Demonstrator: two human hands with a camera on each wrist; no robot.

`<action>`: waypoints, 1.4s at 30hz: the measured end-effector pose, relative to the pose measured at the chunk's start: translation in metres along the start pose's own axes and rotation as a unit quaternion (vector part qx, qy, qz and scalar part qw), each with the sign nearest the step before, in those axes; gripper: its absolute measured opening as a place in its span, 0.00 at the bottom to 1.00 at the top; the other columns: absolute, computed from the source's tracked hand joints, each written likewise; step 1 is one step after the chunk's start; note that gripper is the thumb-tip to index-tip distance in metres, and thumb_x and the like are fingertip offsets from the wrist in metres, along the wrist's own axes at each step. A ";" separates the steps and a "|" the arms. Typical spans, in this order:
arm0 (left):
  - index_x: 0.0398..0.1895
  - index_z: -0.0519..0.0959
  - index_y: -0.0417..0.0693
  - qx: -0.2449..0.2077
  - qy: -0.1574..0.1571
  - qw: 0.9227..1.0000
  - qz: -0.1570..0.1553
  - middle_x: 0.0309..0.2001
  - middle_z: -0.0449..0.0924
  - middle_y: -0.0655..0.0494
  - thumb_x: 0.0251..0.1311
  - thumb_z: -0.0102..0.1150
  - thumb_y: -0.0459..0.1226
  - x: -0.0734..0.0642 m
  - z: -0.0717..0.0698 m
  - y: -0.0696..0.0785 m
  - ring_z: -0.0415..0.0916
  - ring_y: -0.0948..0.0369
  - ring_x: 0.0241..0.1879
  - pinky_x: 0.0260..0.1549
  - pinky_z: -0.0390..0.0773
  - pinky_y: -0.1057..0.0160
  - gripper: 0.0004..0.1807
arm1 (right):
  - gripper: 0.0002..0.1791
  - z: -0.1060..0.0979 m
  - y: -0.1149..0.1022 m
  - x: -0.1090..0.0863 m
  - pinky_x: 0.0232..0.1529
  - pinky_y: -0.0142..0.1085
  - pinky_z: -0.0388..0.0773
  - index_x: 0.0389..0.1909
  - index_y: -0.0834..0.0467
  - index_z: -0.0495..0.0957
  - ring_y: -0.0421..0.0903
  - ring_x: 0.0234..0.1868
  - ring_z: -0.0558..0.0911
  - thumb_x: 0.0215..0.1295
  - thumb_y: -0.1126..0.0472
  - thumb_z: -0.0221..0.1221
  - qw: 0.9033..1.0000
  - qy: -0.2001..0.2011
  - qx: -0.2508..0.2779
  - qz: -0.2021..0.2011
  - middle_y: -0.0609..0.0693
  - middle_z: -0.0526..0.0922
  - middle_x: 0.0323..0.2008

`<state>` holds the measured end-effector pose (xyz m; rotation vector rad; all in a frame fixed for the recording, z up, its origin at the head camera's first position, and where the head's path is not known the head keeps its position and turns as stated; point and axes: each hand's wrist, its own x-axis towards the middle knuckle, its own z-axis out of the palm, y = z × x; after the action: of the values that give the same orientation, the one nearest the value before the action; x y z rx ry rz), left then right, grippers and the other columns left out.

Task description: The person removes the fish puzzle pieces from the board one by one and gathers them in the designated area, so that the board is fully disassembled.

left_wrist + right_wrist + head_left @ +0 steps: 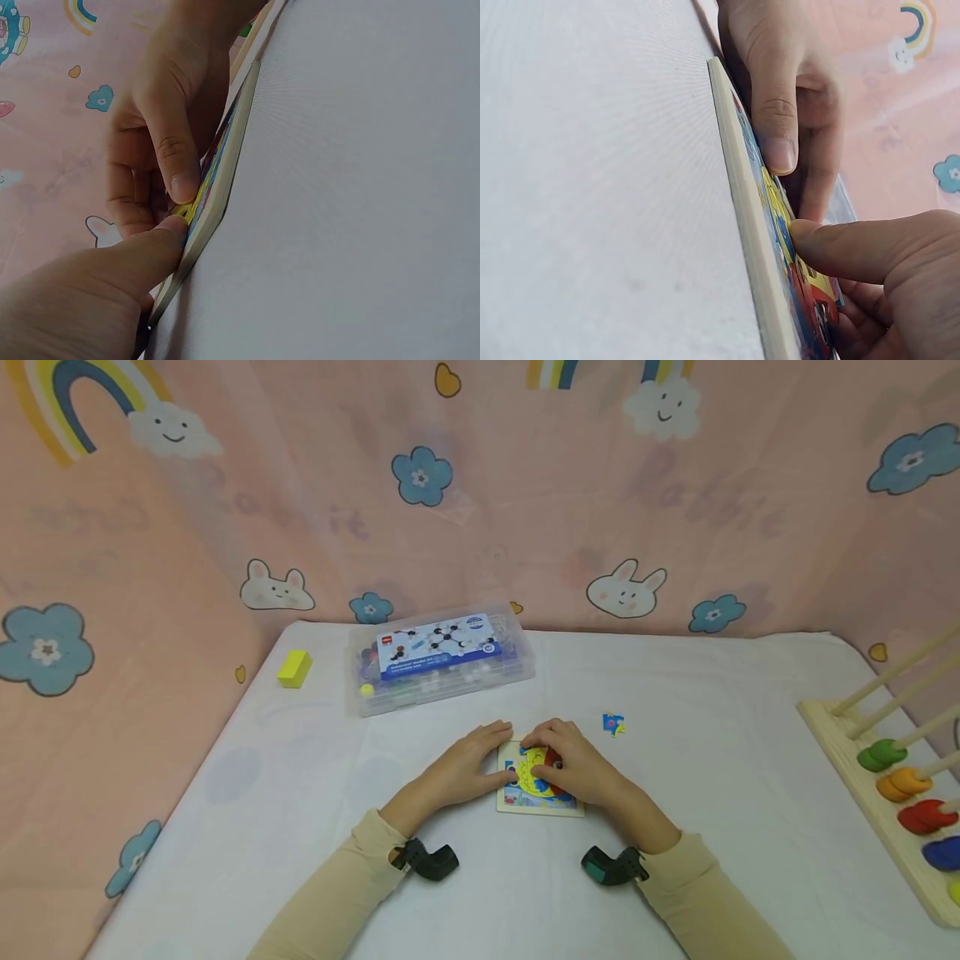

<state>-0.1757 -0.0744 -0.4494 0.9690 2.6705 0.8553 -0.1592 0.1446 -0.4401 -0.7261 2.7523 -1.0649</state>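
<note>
The jigsaw puzzle point(537, 795) lies flat near the middle of the white worktop point(712, 760), its pale frame well apart from the far and left edges. A strip of cloth separates it from the clear plastic case point(446, 681) behind; a broader stretch runs rightward to the bead rack point(865, 785). One loose puzzle piece point(611, 723) sits just beyond the right hand point(581, 767), and a yellow block point(295, 668) stands by the left edge.

The hands cover the puzzle's upper corners, and the head view cuts off the rack's right side. Both wrist views show the board nearly edge-on, so its picture is hard to read.

The left hand point(463, 768) has its fingers extended along the frame, thumb resting on the picture. The right grip is bent, thumb touching the picture; whether it pinches a piece, I cannot tell.
</note>
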 end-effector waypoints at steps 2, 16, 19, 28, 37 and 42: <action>0.70 0.62 0.42 -0.002 0.000 1.000 0.000 0.72 0.58 0.51 0.61 0.59 0.51 0.000 0.000 0.000 0.52 0.56 0.72 0.72 0.53 0.55 0.38 | 0.20 -0.001 0.000 -0.001 0.58 0.49 0.72 0.53 0.57 0.75 0.51 0.54 0.69 0.60 0.64 0.63 1.000 0.001 0.000 0.002 0.53 0.75 0.53; 0.69 0.62 0.42 -0.002 0.000 1.000 0.001 0.71 0.59 0.51 0.61 0.59 0.50 -0.001 -0.001 0.001 0.52 0.56 0.72 0.72 0.53 0.55 0.38 | 0.20 -0.006 -0.001 -0.004 0.63 0.53 0.70 0.54 0.58 0.75 0.54 0.58 0.71 0.60 0.68 0.60 1.000 0.005 -0.006 0.016 0.55 0.75 0.53; 0.69 0.62 0.42 0.000 0.000 1.000 0.000 0.72 0.59 0.51 0.61 0.59 0.50 -0.001 -0.001 0.001 0.52 0.56 0.72 0.72 0.53 0.55 0.38 | 0.20 -0.006 -0.001 -0.004 0.62 0.54 0.70 0.55 0.57 0.76 0.54 0.57 0.71 0.60 0.68 0.60 1.000 0.005 -0.016 0.021 0.54 0.75 0.53; 0.70 0.62 0.42 0.004 0.000 1.000 0.000 0.72 0.58 0.52 0.61 0.59 0.51 -0.001 -0.001 0.002 0.52 0.57 0.72 0.72 0.52 0.56 0.38 | 0.21 -0.008 -0.002 -0.003 0.60 0.52 0.73 0.57 0.59 0.77 0.53 0.55 0.73 0.61 0.67 0.60 0.999 0.004 -0.026 0.025 0.55 0.75 0.52; 0.70 0.62 0.43 0.004 -0.001 1.000 -0.005 0.72 0.58 0.52 0.61 0.59 0.52 -0.001 -0.001 -0.001 0.52 0.56 0.72 0.72 0.53 0.55 0.38 | 0.19 -0.010 0.001 -0.002 0.59 0.51 0.74 0.54 0.59 0.77 0.52 0.55 0.75 0.61 0.66 0.60 1.000 0.021 -0.014 0.005 0.54 0.77 0.50; 0.70 0.62 0.43 0.003 -0.007 1.000 -0.006 0.72 0.57 0.52 0.61 0.58 0.52 0.000 -0.001 0.001 0.52 0.56 0.73 0.72 0.53 0.55 0.38 | 0.18 -0.018 0.007 -0.002 0.57 0.51 0.75 0.52 0.58 0.78 0.51 0.53 0.75 0.60 0.66 0.62 0.999 0.036 0.000 0.020 0.53 0.78 0.50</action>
<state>-0.1755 -0.0746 -0.4485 0.9557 2.6654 0.8362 -0.1645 0.1608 -0.4315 -0.6408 2.8141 -1.1050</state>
